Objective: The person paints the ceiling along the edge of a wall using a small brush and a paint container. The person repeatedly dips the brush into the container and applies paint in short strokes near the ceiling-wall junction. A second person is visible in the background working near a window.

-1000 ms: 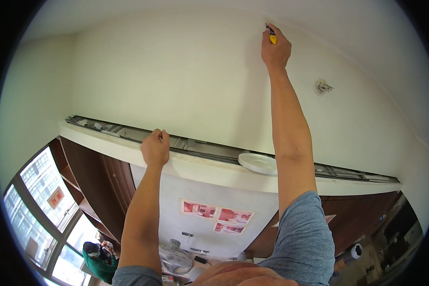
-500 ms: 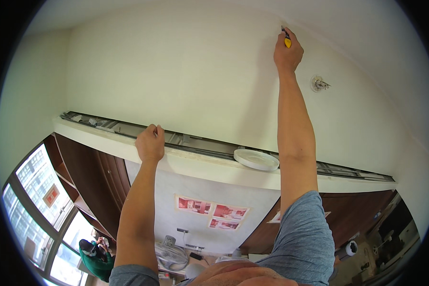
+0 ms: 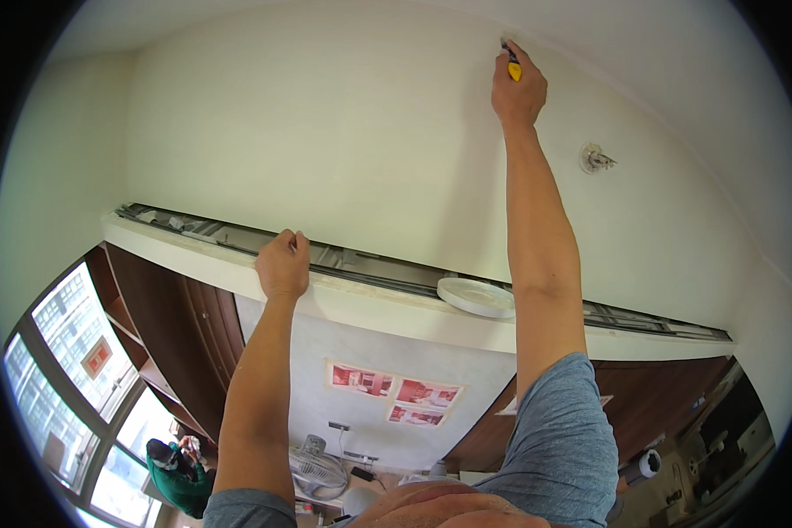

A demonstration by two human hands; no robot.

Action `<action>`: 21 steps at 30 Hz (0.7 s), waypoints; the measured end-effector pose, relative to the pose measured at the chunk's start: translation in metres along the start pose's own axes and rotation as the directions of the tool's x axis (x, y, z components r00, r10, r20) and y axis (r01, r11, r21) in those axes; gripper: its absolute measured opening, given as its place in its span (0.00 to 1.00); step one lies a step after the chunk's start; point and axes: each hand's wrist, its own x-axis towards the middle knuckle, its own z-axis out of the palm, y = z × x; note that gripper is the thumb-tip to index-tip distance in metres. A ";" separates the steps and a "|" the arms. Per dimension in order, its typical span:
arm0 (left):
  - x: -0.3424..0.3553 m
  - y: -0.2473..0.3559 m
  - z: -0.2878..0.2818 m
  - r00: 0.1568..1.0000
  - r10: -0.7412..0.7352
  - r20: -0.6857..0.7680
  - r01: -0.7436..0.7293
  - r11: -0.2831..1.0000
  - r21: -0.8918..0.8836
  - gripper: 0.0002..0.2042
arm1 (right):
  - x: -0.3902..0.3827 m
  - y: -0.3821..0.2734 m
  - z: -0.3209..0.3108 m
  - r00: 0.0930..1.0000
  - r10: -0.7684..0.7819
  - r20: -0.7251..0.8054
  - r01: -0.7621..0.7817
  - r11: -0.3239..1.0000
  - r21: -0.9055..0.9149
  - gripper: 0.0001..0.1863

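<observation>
Raised to the upper right, my right hand (image 3: 519, 92) is closed around a small tool (image 3: 514, 70) with a yellow and black handle. Its dark tip meets the pale ceiling (image 3: 326, 114) close to a faint seam; the exact kind of tool is too small to tell. Lower down, my left hand (image 3: 283, 266) is closed at the edge of a long white ledge (image 3: 387, 312), and what its fingers pinch is hidden. A round white shallow dish or lid (image 3: 477, 297) rests on the ledge beside my right forearm.
A slot with metal strips (image 3: 378, 268) runs along the ledge. A round fitting (image 3: 597, 159) projects from the ceiling right of my right arm. Below are a fan (image 3: 317, 468), brown cabinets (image 3: 194, 321), red-and-white pictures (image 3: 396, 393) and a person in green (image 3: 178, 480) near the windows.
My right hand and the tool have shifted slightly left and up along the ceiling. My left hand stays at the ledge; the whole view has moved a little.
</observation>
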 end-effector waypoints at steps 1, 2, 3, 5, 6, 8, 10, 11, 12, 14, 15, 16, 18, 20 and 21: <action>0.000 0.001 0.000 1.000 0.001 0.003 -0.001 1.000 0.001 0.19 | 0.000 -0.001 0.004 1.000 -0.024 0.007 0.024 0.999 -0.028 0.19; -0.001 0.002 0.000 1.000 0.002 0.005 -0.002 1.000 0.002 0.19 | -0.001 -0.002 0.008 0.999 -0.048 0.014 0.049 0.997 -0.056 0.19; 0.000 0.003 0.001 1.000 0.001 0.006 -0.001 1.000 -0.001 0.19 | -0.001 -0.002 0.011 0.998 -0.062 0.006 0.062 0.997 -0.045 0.19; 0.000 0.001 0.001 1.000 -0.005 0.003 0.005 1.000 0.001 0.19 | -0.006 -0.013 0.017 0.996 -0.088 -0.008 0.088 0.996 -0.014 0.19; 0.000 0.001 0.000 1.000 -0.008 0.003 0.008 1.000 -0.003 0.19 | -0.008 -0.018 0.020 0.998 -0.066 0.025 0.066 0.998 -0.017 0.19; 0.000 0.003 -0.001 1.000 -0.012 0.005 0.012 1.000 -0.013 0.19 | -0.009 -0.023 0.027 0.996 -0.023 0.088 0.026 0.999 -0.029 0.18; 0.000 0.002 0.001 1.000 -0.010 0.005 0.010 1.000 -0.010 0.19 | -0.013 -0.028 0.033 0.994 -0.077 0.076 0.079 0.997 -0.020 0.18; 0.000 0.001 0.001 1.000 -0.010 0.004 0.010 1.000 -0.008 0.19 | -0.015 -0.031 0.036 0.992 -0.104 0.070 0.105 0.994 -0.015 0.18; 0.000 0.000 -0.001 1.000 -0.008 0.004 0.008 1.000 -0.004 0.19 | -0.016 -0.034 0.040 0.991 -0.115 0.072 0.115 0.993 0.002 0.19; 0.000 0.002 -0.002 1.000 -0.001 0.010 0.001 1.000 -0.002 0.19 | -0.016 -0.037 0.046 0.987 -0.140 0.074 0.139 0.990 0.029 0.19; 0.000 0.002 -0.001 1.000 0.003 0.009 -0.003 1.000 -0.001 0.19 | -0.016 -0.039 0.049 0.984 -0.157 0.085 0.157 0.988 0.010 0.19; 0.000 0.002 -0.001 1.000 0.005 0.008 -0.005 1.000 0.001 0.19 | -0.017 -0.040 0.054 0.980 -0.172 0.100 0.174 0.985 -0.008 0.19; 0.000 0.001 0.000 1.000 0.012 0.007 -0.012 1.000 0.006 0.19 | -0.019 -0.036 0.057 0.978 -0.193 0.079 0.196 0.980 -0.035 0.19; 0.001 0.000 0.002 1.000 0.020 0.004 -0.020 1.000 0.007 0.20 | -0.019 -0.033 0.054 0.977 -0.211 0.009 0.211 0.976 -0.055 0.19; 0.000 0.001 0.002 1.000 0.018 0.007 -0.018 1.000 0.004 0.20 | -0.018 -0.030 0.050 0.982 -0.187 0.011 0.188 0.980 -0.065 0.20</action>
